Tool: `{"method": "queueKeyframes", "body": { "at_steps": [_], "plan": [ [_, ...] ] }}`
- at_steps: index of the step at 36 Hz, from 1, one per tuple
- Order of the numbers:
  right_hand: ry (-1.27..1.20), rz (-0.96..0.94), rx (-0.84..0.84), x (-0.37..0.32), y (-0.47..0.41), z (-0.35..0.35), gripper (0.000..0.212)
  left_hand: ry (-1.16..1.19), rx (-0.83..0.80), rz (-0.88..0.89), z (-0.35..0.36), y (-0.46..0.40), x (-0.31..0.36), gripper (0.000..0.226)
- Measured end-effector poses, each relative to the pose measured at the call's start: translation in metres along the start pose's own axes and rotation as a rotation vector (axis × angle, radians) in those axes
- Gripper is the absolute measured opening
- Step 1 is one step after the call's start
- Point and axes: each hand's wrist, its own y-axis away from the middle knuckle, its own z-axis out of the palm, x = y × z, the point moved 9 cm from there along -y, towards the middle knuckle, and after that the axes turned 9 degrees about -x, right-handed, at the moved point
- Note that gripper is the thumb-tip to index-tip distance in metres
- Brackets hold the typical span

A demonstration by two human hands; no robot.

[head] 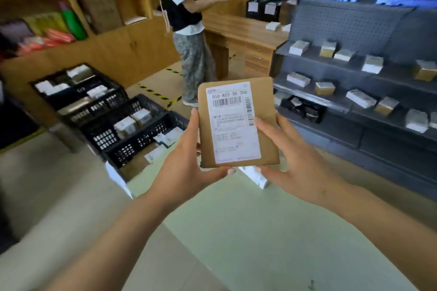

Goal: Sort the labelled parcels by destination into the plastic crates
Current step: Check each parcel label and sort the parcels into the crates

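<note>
Held up at centre in both hands: a flat brown cardboard parcel (238,123), upright, its white label (233,123) facing the camera. Top line of the label legible as "516-A03-36 368" above a barcode; smaller print below too blurred to read. Left hand (186,160) in a holding grip on the parcel's left edge and bottom corner, thumb under the lower edge, fingers hidden behind the cardboard. Right hand (295,160) gripping the right side, thumb laid on the label's right edge, remaining fingers out of sight behind. Just beneath the parcel, a small white package (254,176) on the pale green counter (236,231), half covered by the hands. To the left, beyond the counter's edge, three black plastic crates (132,123) in a stepped row, each holding a few pale parcels, their labels unreadable; white tags on the nearest crate blurred. At right, dark grey shelves (354,73) carrying scattered white and tan boxes, all soft with motion blur. Behind, wooden shelving (99,7) with colourful bags, smeared. At rear centre, a second person (186,30) standing by a wooden desk, head cut off by the top of the view.
</note>
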Motion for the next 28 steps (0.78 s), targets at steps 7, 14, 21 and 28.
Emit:
{"method": "queueKeyframes", "body": {
  "at_steps": [7, 14, 21, 28],
  "plan": [
    [-0.082, -0.114, -0.062, -0.111, -0.080, 0.112, 0.088, -0.027, 0.078, -0.168, -0.093, 0.086, -0.128, 0.129],
    [-0.166, -0.170, -0.185, -0.215, -0.145, 0.220, 0.092, -0.084, 0.107, -0.292, -0.176, 0.162, -0.228, 0.128],
    [-0.160, -0.248, -0.340, -0.283, -0.208, 0.288, 0.089, -0.013, 0.173, -0.445, -0.234, 0.210, -0.308, 0.129],
    [-0.138, -0.310, -0.413, -0.309, -0.279, 0.327, 0.090, 0.002, 0.221, -0.539, -0.275, 0.203, -0.371, 0.129]
  ]
}}
